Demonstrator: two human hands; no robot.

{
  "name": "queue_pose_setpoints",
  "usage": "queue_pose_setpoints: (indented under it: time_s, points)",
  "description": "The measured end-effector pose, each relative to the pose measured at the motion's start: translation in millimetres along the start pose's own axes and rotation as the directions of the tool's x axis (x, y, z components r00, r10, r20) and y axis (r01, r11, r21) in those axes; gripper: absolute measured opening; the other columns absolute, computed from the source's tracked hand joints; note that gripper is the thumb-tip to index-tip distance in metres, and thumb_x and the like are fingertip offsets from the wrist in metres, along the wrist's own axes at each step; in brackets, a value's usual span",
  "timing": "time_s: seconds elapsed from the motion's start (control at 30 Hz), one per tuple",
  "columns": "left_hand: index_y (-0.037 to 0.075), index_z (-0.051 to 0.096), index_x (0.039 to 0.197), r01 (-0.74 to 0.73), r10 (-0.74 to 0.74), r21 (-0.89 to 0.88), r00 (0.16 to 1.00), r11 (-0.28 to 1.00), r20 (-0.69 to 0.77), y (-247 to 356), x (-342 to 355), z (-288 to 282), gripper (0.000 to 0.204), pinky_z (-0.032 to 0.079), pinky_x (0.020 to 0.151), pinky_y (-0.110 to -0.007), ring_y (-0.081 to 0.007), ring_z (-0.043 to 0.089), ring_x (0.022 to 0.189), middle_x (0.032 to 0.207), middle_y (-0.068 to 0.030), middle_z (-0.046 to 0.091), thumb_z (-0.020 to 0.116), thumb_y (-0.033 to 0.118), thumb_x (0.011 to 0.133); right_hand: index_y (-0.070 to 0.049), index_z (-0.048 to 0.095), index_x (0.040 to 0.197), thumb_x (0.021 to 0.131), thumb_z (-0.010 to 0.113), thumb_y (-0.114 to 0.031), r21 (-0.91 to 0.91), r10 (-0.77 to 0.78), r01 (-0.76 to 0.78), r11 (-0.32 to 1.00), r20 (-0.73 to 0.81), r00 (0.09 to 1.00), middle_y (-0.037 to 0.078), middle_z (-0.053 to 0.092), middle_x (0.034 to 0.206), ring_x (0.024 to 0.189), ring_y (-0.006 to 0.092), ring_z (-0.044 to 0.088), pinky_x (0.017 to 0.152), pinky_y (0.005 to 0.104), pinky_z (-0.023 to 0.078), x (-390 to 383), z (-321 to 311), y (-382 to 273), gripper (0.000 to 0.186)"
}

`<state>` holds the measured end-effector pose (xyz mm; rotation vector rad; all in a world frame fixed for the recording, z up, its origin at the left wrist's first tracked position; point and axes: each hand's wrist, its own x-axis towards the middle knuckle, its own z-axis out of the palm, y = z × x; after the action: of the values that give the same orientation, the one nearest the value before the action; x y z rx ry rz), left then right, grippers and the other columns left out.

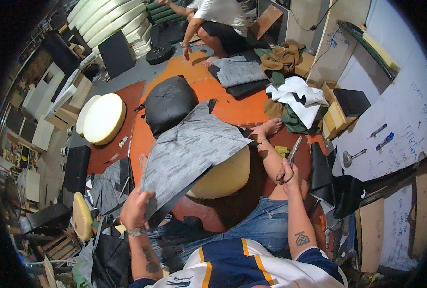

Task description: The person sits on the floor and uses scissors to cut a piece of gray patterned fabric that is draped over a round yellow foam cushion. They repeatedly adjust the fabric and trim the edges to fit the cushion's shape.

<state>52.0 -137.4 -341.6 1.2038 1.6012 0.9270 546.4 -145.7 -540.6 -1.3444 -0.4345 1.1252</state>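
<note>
- Left hand [135, 209] pinching the near edge of a grey fabric sheet [189, 149], draped over a round foam cushion [225, 175].
- Right hand [286, 174] closed around scissors [290, 161], blades pointing away, beside the knee.

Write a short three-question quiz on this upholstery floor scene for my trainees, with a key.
1. True or false: the right hand holds scissors.
2. What does the left hand grip?
A) a hammer
B) the grey fabric sheet
C) a brush
3. Fill in: the grey sheet drapes over a round ____ cushion.

Key: 1 true; 2 B; 3 foam. The black padded cushion lies further off, on the orange floor mat.
</note>
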Motion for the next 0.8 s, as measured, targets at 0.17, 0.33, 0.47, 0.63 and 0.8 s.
queue_pose_setpoints:
  time_s: [0.17,0.33,0.47,0.63,0.8]
  points:
    - [-0.002,0.070,0.110,0.315,-0.387,0.574,0.922,0.756,0.004,-18,-21,-19,0.034,0.051,0.067,-0.033,-0.0207,0.065,0.071,0.078,-0.0066,0.068,0.071,0.024,0.089,-0.007,0.057,0.097,0.098,0.065,-0.042,0.017,0.009,-0.009,1.000,0.014,1.000,-0.002,0.047,0.062,0.046,0.0119,0.051,0.041,0.0269,0.039,1,2,0,0.036]
    - [-0.008,0.065,0.120,-0.059,0.113,0.447,0.989,0.893,-0.096,-34,28,13,0.038,0.053,0.085,-0.033,-0.0238,0.070,0.097,0.108,-0.0187,0.073,0.064,0.024,0.101,-0.008,0.058,0.096,0.098,0.065,-0.041,-0.064,0.013,-0.013,0.998,-0.005,1.000,-0.003,0.046,0.062,0.048,0.0115,0.051,0.043,0.0269,0.040,0,5,-1,0.035]
    - [-0.003,0.070,0.117,-0.332,0.345,0.451,0.937,0.829,0.056,-29,100,76,0.031,0.054,0.089,-0.037,-0.0284,0.073,0.099,0.109,-0.0208,0.074,0.064,0.020,0.098,-0.008,0.059,0.096,0.098,0.066,-0.041,-0.100,0.003,-0.003,0.995,0.003,1.000,-0.002,0.047,0.062,0.048,0.0117,0.051,0.044,0.0275,0.040,1,3,2,0.034]
    - [0.009,0.069,0.126,-0.641,0.246,0.675,0.766,0.365,0.594,-53,183,180,0.034,0.051,0.102,-0.045,-0.0381,0.059,0.127,0.142,-0.0168,0.060,0.061,0.014,0.094,-0.009,0.059,0.097,0.099,0.066,-0.041,-0.003,0.073,-0.074,0.997,-0.067,0.995,-0.002,0.047,0.062,0.048,0.0110,0.050,0.044,0.0268,0.039,7,-1,6,0.032]
    - [0.017,0.065,0.127,-0.505,0.213,0.846,0.857,0.171,0.469,-82,204,225,0.042,0.048,0.097,-0.062,-0.0312,0.063,0.119,0.121,-0.0102,0.068,0.066,0.012,0.086,-0.010,0.057,0.101,0.098,0.068,-0.037,0.069,0.078,-0.078,0.995,-0.002,0.997,-0.001,0.052,0.066,0.049,0.0103,0.050,0.046,0.0257,0.040,10,-7,5,0.029]
